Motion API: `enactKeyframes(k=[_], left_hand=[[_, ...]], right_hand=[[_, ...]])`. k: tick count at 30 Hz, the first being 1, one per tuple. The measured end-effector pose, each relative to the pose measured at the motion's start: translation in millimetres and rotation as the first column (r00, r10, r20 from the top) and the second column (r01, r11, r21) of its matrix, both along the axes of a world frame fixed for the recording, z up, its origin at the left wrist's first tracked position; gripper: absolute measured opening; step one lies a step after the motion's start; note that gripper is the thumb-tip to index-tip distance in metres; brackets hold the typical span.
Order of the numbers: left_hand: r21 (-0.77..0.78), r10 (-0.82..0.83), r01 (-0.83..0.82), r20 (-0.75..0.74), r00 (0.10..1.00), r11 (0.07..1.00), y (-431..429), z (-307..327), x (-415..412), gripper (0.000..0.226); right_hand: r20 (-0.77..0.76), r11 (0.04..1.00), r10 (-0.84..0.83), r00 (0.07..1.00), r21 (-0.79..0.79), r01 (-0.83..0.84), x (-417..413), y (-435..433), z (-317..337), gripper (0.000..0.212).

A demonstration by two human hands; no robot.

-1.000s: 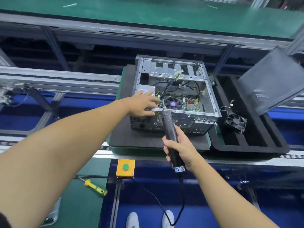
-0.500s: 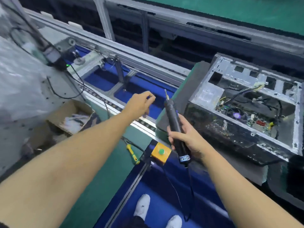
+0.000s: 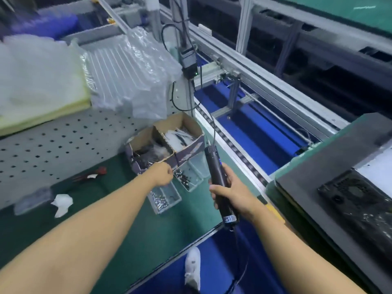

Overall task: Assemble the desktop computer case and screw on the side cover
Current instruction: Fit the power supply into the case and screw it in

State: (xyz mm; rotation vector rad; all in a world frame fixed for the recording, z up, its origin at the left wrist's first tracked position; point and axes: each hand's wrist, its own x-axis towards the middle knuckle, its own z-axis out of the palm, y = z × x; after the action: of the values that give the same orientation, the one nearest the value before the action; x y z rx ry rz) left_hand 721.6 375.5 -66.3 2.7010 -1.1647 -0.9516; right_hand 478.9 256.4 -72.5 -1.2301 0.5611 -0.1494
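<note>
Right hand (image 3: 231,194) is gripping the black electric screwdriver (image 3: 215,170) upright, fingers wrapped round it, with the computer case (image 3: 360,200) sitting well off to its right at the frame edge. Left hand (image 3: 162,175) is hovering over the clear screw tray (image 3: 188,179), fingers bunched, can't tell if it's pinching anything. The screwdriver's white label (image 3: 230,219) is showing near the bottom but it's too blurry to read.

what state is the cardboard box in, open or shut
Open: the cardboard box has no lid over it; both compartments' contents show from above.
</note>
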Motion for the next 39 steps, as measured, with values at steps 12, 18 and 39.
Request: enactKeyframes(k=[12, 18, 39], left_hand=[[0.434, -0.154, 0.018, 0.281, 0.947, 0.901, 16, -77, 12, 0.04], [0.456, -0.118, -0.06, 0.353, 0.928, 0.888, 15, -89, 11, 0.026], [0.42, 0.105, -0.207, 0.253, 0.962, 0.884, 12, -97, 4, 0.022]], right_hand=[[-0.093, 0.999, 0.035, 0.995, 0.028, -0.033, 45, 8, -29, 0.068], [-0.085, 0.998, -0.015, 0.996, 0.061, 0.02, 47, 5, -41, 0.067], [-0.136, 0.987, -0.086, 0.987, 0.124, 0.104, 20, -2, -31, 0.091]])
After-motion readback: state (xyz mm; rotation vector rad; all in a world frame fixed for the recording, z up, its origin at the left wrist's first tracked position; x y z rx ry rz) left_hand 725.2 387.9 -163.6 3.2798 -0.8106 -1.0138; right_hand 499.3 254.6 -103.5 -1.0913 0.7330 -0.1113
